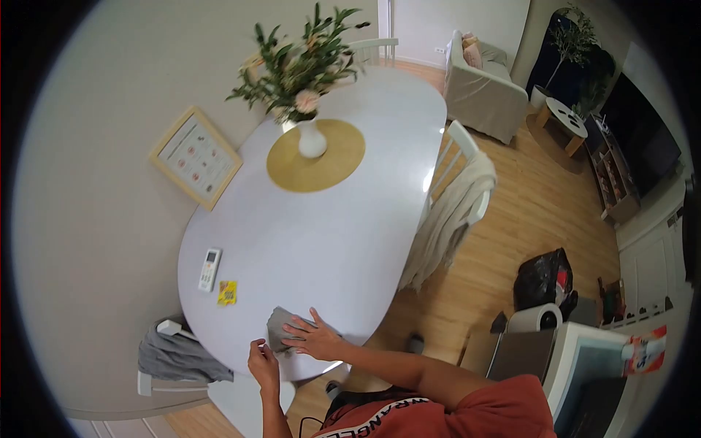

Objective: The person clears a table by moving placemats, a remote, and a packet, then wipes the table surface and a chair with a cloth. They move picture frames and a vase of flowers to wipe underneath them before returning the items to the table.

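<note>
A grey cloth (pixel 283 321) lies on the near end of the white oval table (pixel 328 241). My right hand (pixel 315 339) rests flat on the cloth with its fingers spread, pressing it against the tabletop. Just left of the cloth, at the table's near edge, is my left hand (pixel 263 363); its fingers are loosely curled, and I see nothing in them. A small yellow packet (pixel 227 293) and a white remote control (pixel 209 269) lie on the table, up and to the left of my hands.
A white vase (pixel 312 140) of flowers stands on a round gold placemat (pixel 350 157). A framed sign (pixel 196 158) leans by the wall. Chairs flank the table, one draped with a beige cloth (pixel 453 212), another with grey fabric (pixel 179 354). A black bag (pixel 540 279) sits on the floor.
</note>
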### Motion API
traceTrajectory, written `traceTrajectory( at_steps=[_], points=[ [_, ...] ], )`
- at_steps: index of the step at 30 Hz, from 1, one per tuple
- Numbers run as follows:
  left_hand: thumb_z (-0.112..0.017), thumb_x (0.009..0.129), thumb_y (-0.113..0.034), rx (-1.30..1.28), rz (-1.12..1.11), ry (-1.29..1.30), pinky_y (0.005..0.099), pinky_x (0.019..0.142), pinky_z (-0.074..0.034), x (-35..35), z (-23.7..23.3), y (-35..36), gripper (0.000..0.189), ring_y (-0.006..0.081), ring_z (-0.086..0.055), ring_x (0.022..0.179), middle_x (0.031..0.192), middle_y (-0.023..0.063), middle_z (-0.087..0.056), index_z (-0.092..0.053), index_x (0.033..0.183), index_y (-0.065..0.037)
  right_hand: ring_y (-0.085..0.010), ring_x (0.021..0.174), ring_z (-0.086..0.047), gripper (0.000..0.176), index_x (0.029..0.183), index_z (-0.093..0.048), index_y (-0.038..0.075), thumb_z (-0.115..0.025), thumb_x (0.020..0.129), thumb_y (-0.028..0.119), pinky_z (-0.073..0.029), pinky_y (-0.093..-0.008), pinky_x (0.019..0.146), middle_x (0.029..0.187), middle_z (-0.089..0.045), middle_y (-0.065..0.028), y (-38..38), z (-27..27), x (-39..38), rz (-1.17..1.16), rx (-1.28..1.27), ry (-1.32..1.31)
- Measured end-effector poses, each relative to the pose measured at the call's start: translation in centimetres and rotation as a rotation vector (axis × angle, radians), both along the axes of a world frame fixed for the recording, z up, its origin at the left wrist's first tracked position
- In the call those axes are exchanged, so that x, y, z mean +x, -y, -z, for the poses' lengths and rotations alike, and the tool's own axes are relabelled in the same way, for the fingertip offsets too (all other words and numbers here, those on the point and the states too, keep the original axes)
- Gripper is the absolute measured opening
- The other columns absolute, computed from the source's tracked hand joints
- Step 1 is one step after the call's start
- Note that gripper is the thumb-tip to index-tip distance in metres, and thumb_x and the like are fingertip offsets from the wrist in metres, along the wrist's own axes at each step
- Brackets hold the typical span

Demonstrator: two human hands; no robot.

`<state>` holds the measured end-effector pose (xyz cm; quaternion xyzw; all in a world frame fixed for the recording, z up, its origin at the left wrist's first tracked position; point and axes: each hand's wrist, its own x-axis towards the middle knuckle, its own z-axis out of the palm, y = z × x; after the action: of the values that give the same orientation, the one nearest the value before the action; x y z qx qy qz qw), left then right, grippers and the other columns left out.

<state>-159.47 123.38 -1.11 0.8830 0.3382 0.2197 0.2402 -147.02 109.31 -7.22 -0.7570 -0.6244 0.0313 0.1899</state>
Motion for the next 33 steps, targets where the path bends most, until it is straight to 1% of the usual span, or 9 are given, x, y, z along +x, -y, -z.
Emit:
traceTrajectory(
  at_steps=[3,5,7,8,11,15,16,23,33],
  points=[
    [-0.056,0.085,-0.002,-0.017,0.12,0.126,0.0349,0.055,-0.048,8.0,-0.7,7.4,0.013,0.0231,-0.062,0.063,0.074,0.0138,-0.063,-0.059,0.098,0.0,-0.0241,0.143,-0.01,0.044,0.14,-0.037,0.033,-0.036,0.096,0.041,-0.007,-0.0681,0.106,0.153,-0.021,0.0039,4.0,-0.8,8.6,0.181,-0.066,0.103],
    [-0.056,0.085,-0.002,-0.241,0.177,0.078,0.0357,0.06,-0.049,13.2,-1.5,12.4,0.015,0.025,-0.063,0.071,0.084,0.015,-0.063,-0.059,0.099,-0.001,-0.0253,0.141,-0.017,0.045,0.142,-0.034,0.031,-0.032,0.098,0.038,-0.008,-0.0691,0.105,0.153,-0.021,0.0033,6.8,-1.3,15.5,0.305,-0.125,0.097],
    [-0.058,0.084,-0.002,-0.033,0.361,0.135,0.0373,0.069,-0.049,17.8,-1.0,16.2,0.015,0.0287,-0.061,0.079,0.087,0.0153,-0.062,-0.059,0.099,-0.001,-0.025,0.141,-0.016,0.045,0.143,-0.032,0.031,-0.03,0.098,0.037,-0.008,-0.069,0.105,0.154,-0.019,0.0037,9.3,-1.9,21.8,0.449,-0.191,0.057],
    [-0.06,0.082,-0.001,-0.031,0.427,0.104,0.0391,0.077,-0.047,19.7,-1.7,18.0,0.018,0.032,-0.059,0.088,0.092,0.0161,-0.061,-0.059,0.099,-0.001,-0.025,0.141,-0.016,0.045,0.143,-0.032,0.031,-0.03,0.098,0.037,-0.008,-0.069,0.105,0.154,-0.019,0.0037,10.3,-1.8,24.6,0.444,-0.192,0.054],
    [-0.061,0.08,0.0,-0.023,0.559,0.083,0.0402,0.082,-0.046,25.3,-1.4,21.6,0.02,0.0347,-0.057,0.096,0.097,0.0172,-0.061,-0.059,0.1,0.001,-0.0235,0.142,-0.013,0.044,0.143,-0.032,0.03,-0.028,0.099,0.034,-0.005,-0.0696,0.105,0.153,-0.021,0.0043,12.6,-1.1,33.1,0.582,-0.102,0.057],
    [-0.061,0.081,0.0,-0.001,0.59,0.03,0.043,0.09,-0.045,31.7,0.4,23.8,0.026,0.0393,-0.054,0.106,0.105,0.0191,-0.061,-0.059,0.106,0.002,-0.0239,0.142,-0.014,0.044,0.143,-0.031,0.03,-0.027,0.099,0.034,-0.003,-0.0669,0.107,0.153,-0.021,0.0041,15.8,-0.6,44.0,0.791,-0.106,0.059],
    [-0.059,0.082,-0.003,0.016,0.602,0.015,0.0472,0.096,-0.039,33.4,1.0,24.1,0.029,0.0414,-0.049,0.114,0.111,0.0206,-0.058,-0.057,0.11,0.003,-0.0243,0.142,-0.015,0.045,0.144,-0.03,0.03,-0.027,0.099,0.035,-0.002,-0.0658,0.107,0.153,-0.021,0.0041,16.7,-0.5,46.4,0.851,-0.099,0.056],
    [-0.055,0.088,-0.012,0.063,0.687,-0.013,0.0542,0.108,-0.024,48.9,3.3,26.8,0.042,0.0442,-0.032,0.131,0.134,0.0238,-0.044,-0.048,0.125,0.007,-0.0278,0.142,-0.014,0.049,0.147,-0.023,0.03,-0.024,0.099,0.038,0.004,-0.0626,0.109,0.154,-0.017,-0.0012,19.6,-0.2,63.2,0.949,-0.23,0.139],
    [-0.059,0.087,-0.023,0.174,0.654,-0.124,0.053,0.11,-0.019,68.1,4.0,31.5,0.057,0.0423,-0.035,0.13,0.135,0.0255,-0.043,-0.041,0.132,0.007,-0.0296,0.143,-0.01,0.051,0.149,-0.015,0.026,-0.021,0.099,0.036,0.008,-0.0656,0.106,0.156,-0.008,-0.0016,22.3,-3.4,86.4,0.888,-0.542,0.003]
  ],
)
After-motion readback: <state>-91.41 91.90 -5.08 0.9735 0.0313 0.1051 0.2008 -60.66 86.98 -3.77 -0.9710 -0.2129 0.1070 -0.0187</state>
